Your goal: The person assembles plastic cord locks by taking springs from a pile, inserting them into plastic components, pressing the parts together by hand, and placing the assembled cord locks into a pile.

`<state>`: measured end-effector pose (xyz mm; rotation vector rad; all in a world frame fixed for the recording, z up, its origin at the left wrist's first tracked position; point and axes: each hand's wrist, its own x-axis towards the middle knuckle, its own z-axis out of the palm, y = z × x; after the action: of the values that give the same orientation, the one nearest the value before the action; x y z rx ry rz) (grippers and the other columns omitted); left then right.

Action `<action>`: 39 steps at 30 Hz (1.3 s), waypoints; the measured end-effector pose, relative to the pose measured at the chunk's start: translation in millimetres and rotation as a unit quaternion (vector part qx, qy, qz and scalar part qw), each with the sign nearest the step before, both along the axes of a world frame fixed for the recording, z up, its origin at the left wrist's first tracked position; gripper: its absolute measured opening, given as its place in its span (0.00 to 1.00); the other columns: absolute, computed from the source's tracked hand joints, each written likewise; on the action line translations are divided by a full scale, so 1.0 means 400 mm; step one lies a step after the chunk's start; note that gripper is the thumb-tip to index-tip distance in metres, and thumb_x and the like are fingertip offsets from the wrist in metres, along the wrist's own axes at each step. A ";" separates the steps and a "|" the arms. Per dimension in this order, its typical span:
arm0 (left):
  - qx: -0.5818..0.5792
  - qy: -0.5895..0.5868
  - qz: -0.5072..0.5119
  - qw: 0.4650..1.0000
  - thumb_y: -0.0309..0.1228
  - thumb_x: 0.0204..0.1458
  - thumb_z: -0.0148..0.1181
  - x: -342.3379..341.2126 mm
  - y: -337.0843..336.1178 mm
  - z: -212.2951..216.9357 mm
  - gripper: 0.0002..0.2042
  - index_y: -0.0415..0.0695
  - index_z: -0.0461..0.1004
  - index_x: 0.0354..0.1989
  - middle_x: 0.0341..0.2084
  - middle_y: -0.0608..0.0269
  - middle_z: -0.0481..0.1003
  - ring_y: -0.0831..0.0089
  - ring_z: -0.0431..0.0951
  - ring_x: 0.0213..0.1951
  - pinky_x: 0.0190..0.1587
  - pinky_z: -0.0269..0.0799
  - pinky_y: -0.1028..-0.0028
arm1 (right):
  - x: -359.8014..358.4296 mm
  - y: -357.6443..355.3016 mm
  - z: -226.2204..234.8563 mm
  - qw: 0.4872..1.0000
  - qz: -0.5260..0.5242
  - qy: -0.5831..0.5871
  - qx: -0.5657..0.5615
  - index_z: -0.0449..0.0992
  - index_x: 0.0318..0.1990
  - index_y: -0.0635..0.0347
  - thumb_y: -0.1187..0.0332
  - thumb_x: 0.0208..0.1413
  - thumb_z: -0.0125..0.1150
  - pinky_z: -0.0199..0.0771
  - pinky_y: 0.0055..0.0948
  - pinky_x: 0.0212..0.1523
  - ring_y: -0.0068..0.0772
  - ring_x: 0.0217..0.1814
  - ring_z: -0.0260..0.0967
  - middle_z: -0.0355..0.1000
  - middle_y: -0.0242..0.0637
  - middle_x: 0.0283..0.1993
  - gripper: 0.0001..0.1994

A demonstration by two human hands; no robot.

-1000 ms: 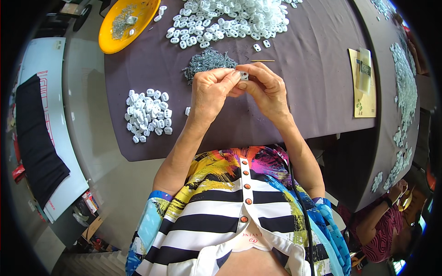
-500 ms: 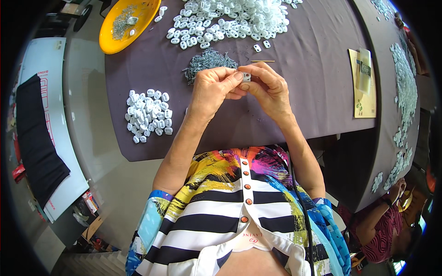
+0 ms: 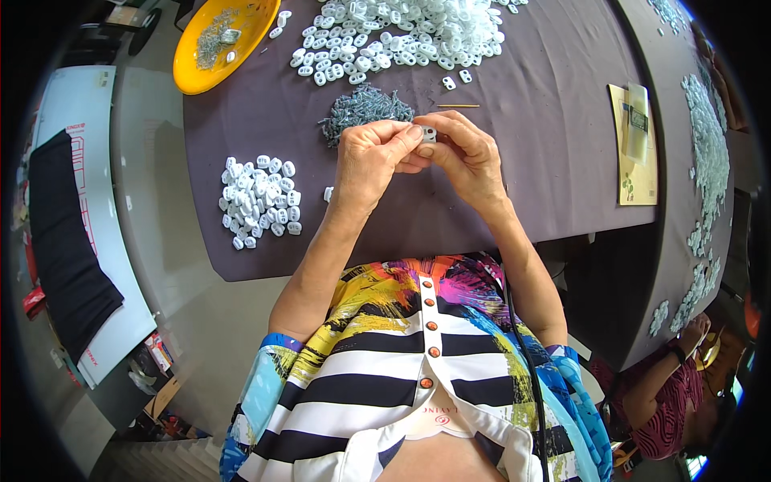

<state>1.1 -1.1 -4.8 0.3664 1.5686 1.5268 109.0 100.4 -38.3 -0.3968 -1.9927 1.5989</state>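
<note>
Head view: both hands meet above the dark purple surface [image 3: 522, 185], fingertips pinched together on one small white plastic piece [image 3: 429, 133]. The left hand [image 3: 371, 161] grips it from one side, the right hand [image 3: 466, 157] from the other, thumbs touching. Just beyond them lies a heap of small grey metal parts [image 3: 365, 108] and a thin wooden stick [image 3: 458, 105]. A small pile of white pieces [image 3: 259, 201] sits to the left, a large pile [image 3: 401, 28] farther off, beside a yellow bowl [image 3: 201, 68].
</note>
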 end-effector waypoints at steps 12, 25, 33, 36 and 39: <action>-0.019 0.020 -0.011 1.000 0.28 0.52 0.51 0.013 0.001 -0.036 0.11 0.31 0.74 0.36 0.23 0.56 0.76 0.72 0.78 0.24 0.28 0.76 0.76 | -0.003 0.000 -0.030 0.998 -0.028 -0.012 0.060 0.75 0.39 0.62 0.77 0.43 0.61 0.64 0.19 0.27 0.20 0.25 0.63 0.70 0.32 0.27 0.13; 0.003 0.013 0.005 1.000 0.29 0.54 0.50 0.017 0.007 -0.052 0.11 0.32 0.74 0.35 0.25 0.56 0.76 0.71 0.78 0.24 0.29 0.77 0.74 | -0.008 0.020 -0.041 0.999 -0.004 -0.037 0.037 0.74 0.41 0.63 0.80 0.44 0.58 0.69 0.19 0.32 0.20 0.32 0.70 0.71 0.32 0.29 0.13; -0.208 0.277 -0.053 0.936 0.29 0.50 0.53 -0.058 -0.141 0.004 0.08 0.37 0.76 0.29 0.13 0.67 0.70 0.85 0.64 0.13 0.15 0.58 0.82 | 0.018 0.010 -0.024 0.996 0.043 -0.075 0.031 0.72 0.43 0.66 0.82 0.45 0.59 0.70 0.18 0.35 0.20 0.36 0.70 0.70 0.34 0.34 0.15; -0.236 0.348 -0.066 0.905 0.29 0.49 0.53 -0.085 -0.228 -0.025 0.09 0.35 0.75 0.25 0.11 0.66 0.69 0.85 0.65 0.13 0.16 0.60 0.80 | 0.017 0.011 -0.001 0.996 0.030 -0.088 0.014 0.73 0.39 0.67 0.81 0.47 0.57 0.69 0.17 0.30 0.19 0.31 0.69 0.71 0.33 0.31 0.10; -0.263 0.374 -0.049 0.888 0.28 0.49 0.54 -0.090 -0.258 -0.035 0.08 0.35 0.75 0.24 0.10 0.66 0.69 0.84 0.65 0.12 0.16 0.60 0.80 | 0.008 0.036 0.001 0.993 -0.016 -0.110 0.042 0.75 0.36 0.65 0.80 0.48 0.56 0.68 0.18 0.27 0.20 0.27 0.68 0.71 0.32 0.30 0.07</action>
<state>-35.1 -104.2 -19.0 0.7606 2.4335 0.8361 112.4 114.9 -38.1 -0.5908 -2.1963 1.4992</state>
